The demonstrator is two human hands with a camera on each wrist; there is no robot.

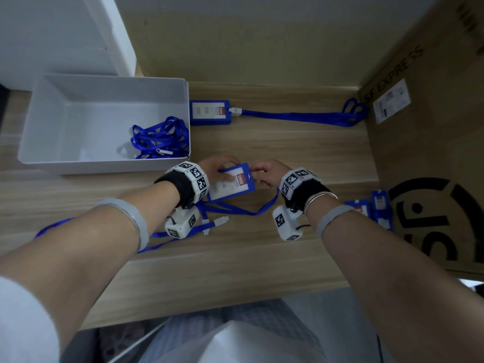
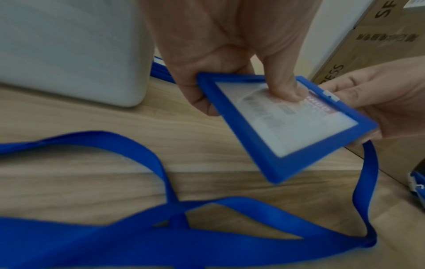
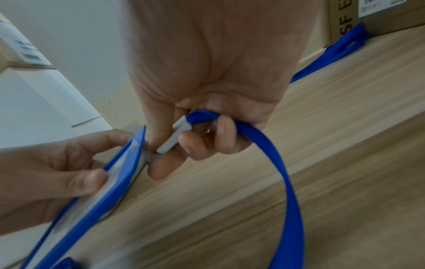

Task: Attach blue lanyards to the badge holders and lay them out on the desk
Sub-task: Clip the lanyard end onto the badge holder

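Note:
A blue badge holder [image 1: 231, 182] [image 2: 287, 125] [image 3: 110, 183] is held just above the wooden desk [image 1: 262, 252]. My left hand [image 1: 218, 170] [image 2: 230, 76] grips its left end, thumb on the clear window. My right hand [image 1: 264, 172] [image 3: 195, 138] pinches the white clip [image 3: 173, 138] of a blue lanyard [image 1: 251, 209] [image 2: 207, 227] [image 3: 280, 182] against the holder's top edge. The strap loops down onto the desk under my wrists. A finished badge holder [image 1: 210, 112] with its lanyard [image 1: 301, 117] lies stretched out at the back.
A white tray [image 1: 78, 106] at the left holds a bundle of blue lanyards [image 1: 161, 138]. Spare badge holders [image 1: 377, 208] lean by a large cardboard box [image 1: 432, 153] on the right. A second lanyard with a white clip [image 1: 214, 224] lies under my left wrist.

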